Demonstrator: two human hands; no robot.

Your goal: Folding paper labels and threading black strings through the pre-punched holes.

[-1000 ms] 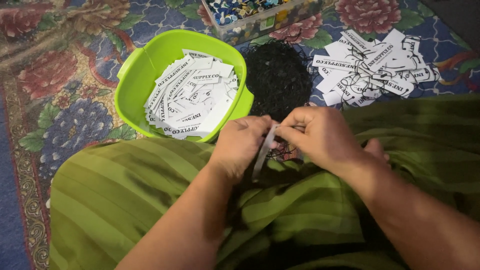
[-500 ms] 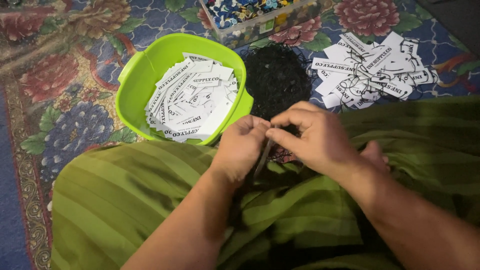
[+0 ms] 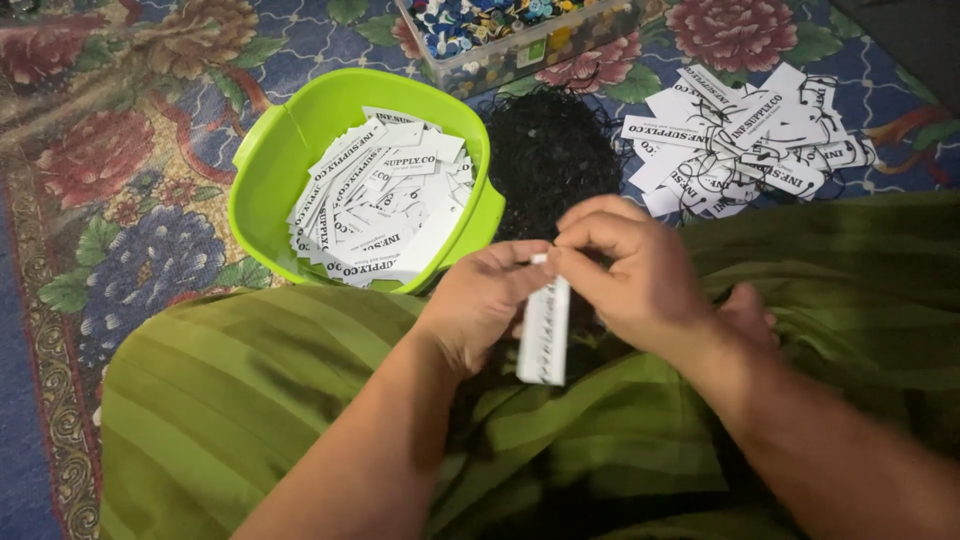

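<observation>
White paper tag (image 3: pixel 545 332) held upright over lap, btwn both hands, top end pinched, lower end hanging free above green striped cloth (image 3: pixel 300 400). Printed side edge-on, so face not readable from here

Step in hand, as judged: working on top end of one tag w/ both sets of fingertips, prob. something at its hole; too small & blurred to tell if a string is in the pinch. Next move, as judged: needs fine fingertip control right at that top edge, tag kept steady, no crumpling

Left hand (image 3: pixel 480 305): fingers curled in, nearly closed, thumb & forefinger tips at tag's top corner, touching it. Right hand (image 3: pixel 630 270): also mostly closed, forefinger & thumb pinching same top end from other side, remaining fingers folded. Fingertips of both hands meeting at tag top, palms well apart

Outward: heap of black string (image 3: pixel 550 160) on rug just beyond hands, partly hidden behind them. Lime green bowl (image 3: pixel 270 150) to left of heap, holding stack of similar white tags, close to left wrist. Loose pile of white tags (image 3: pixel 750 140) to right of heap, black loops mixed among them. Clear plastic box (image 3: pixel 520 50) of small coloured bits at far edge, behind heap. All resting on floral rug (image 3: pixel 110 170)
</observation>
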